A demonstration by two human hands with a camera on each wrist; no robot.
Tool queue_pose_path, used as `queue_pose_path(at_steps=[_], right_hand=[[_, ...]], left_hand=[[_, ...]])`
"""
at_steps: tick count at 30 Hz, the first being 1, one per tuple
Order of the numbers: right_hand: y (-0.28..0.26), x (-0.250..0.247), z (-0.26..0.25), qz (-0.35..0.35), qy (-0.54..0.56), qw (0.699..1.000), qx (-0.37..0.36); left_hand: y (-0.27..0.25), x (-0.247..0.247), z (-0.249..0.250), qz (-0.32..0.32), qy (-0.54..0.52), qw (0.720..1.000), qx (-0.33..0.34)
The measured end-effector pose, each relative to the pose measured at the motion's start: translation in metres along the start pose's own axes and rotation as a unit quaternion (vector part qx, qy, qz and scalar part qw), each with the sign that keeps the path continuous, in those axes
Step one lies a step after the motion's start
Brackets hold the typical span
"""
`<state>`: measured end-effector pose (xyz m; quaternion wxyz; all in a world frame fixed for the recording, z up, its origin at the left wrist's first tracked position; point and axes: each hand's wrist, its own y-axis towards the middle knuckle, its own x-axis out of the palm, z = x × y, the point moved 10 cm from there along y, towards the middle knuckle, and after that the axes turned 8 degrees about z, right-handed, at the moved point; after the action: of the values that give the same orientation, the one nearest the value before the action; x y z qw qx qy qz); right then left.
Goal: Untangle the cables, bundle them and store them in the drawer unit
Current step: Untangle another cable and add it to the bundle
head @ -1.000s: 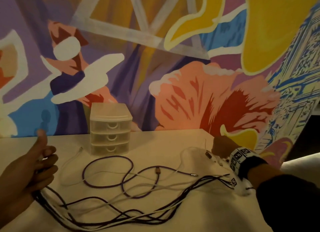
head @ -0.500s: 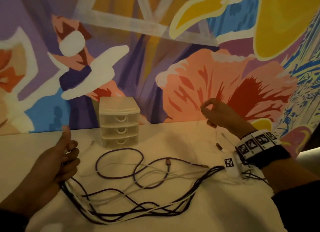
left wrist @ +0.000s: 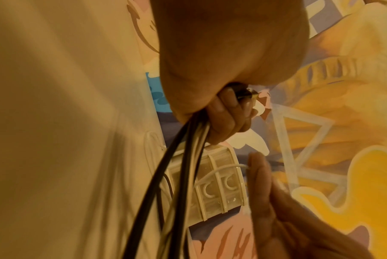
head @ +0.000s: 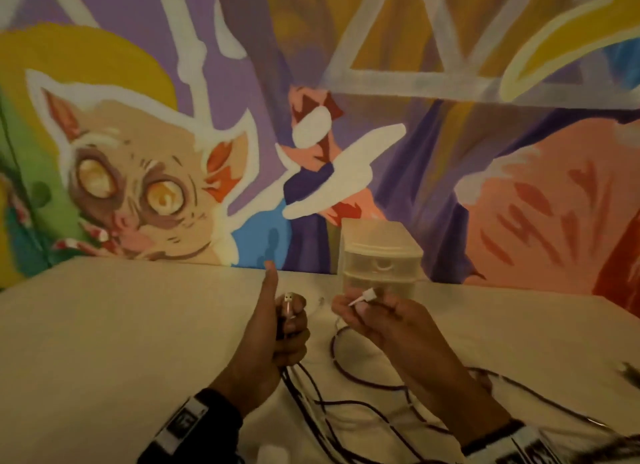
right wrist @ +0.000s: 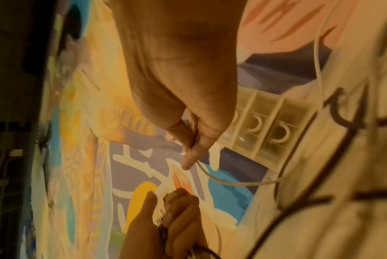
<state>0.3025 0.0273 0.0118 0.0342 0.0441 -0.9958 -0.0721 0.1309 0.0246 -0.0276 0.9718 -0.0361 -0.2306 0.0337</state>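
- The cables (head: 346,404), dark and white strands mixed, trail from both hands down onto the table (head: 121,342) in loose crossed loops; they look still tangled and not yet bundled.
- The left hand (head: 277,335) is fisted round a bunch of strands, thumb upright, with a plug end (head: 289,298) poking out above the fist.
- The right hand (head: 377,320) pinches a white connector (head: 367,295) between thumb and fingertips, raised just beside the left hand, its thin white lead curving away below.
- My reading: the step in hand is gathering cable ends together, part of the untangling.
- The next move probably calls for bringing the white end into the left fist, then drawing the slack through so the loops on the table separate.
- The drawer unit (head: 381,256) stands behind the hands against the painted wall (head: 450,83), its visible drawers closed.
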Motion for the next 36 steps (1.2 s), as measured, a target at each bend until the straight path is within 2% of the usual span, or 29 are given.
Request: queue_pose_path(at_steps=[6,12,15,18,22,25,27,29,32,34,36], right_hand=[[-0.006,0.004,0.026,0.016,-0.073,0.997,0.012],[-0.015,0.014,0.030,0.006,-0.022,0.999,0.028],[-0.018,0.020,0.031,-0.021,-0.007,0.999,0.038],[-0.022,0.027,0.030,-0.041,-0.027,0.998,0.025],[-0.022,0.022,0.031,-0.017,-0.058,0.998,0.014],[-0.023,0.020,0.030,-0.003,-0.059,0.998,0.015],[-0.023,0.024,0.027,-0.024,-0.100,0.995,0.011],[-0.024,0.027,0.027,-0.084,-0.184,0.979,0.012],[-0.023,0.011,0.023,-0.171,-0.290,0.942,0.002],[-0.015,-0.017,0.020,-0.166,-0.360,0.918,-0.009],[-0.003,-0.051,0.020,-0.127,-0.427,0.895,-0.017]], left_hand=[[0.009,-0.013,-0.014,0.017,-0.053,0.998,-0.028],[0.012,-0.021,-0.015,0.063,-0.033,0.997,-0.002],[0.012,-0.020,-0.015,0.048,-0.027,0.998,0.009],[0.009,-0.015,-0.014,0.033,0.026,0.999,0.018],[0.005,-0.010,-0.006,0.039,0.098,0.993,0.050],[0.006,-0.014,-0.005,0.076,0.130,0.986,0.070],[0.008,-0.022,-0.002,0.115,0.127,0.982,0.080],[0.009,-0.031,0.001,0.134,0.084,0.985,0.073],[0.011,-0.039,0.006,0.120,-0.021,0.991,0.056],[0.013,-0.048,0.012,0.127,-0.052,0.988,0.063],[0.013,-0.054,0.019,0.134,-0.065,0.986,0.073]])
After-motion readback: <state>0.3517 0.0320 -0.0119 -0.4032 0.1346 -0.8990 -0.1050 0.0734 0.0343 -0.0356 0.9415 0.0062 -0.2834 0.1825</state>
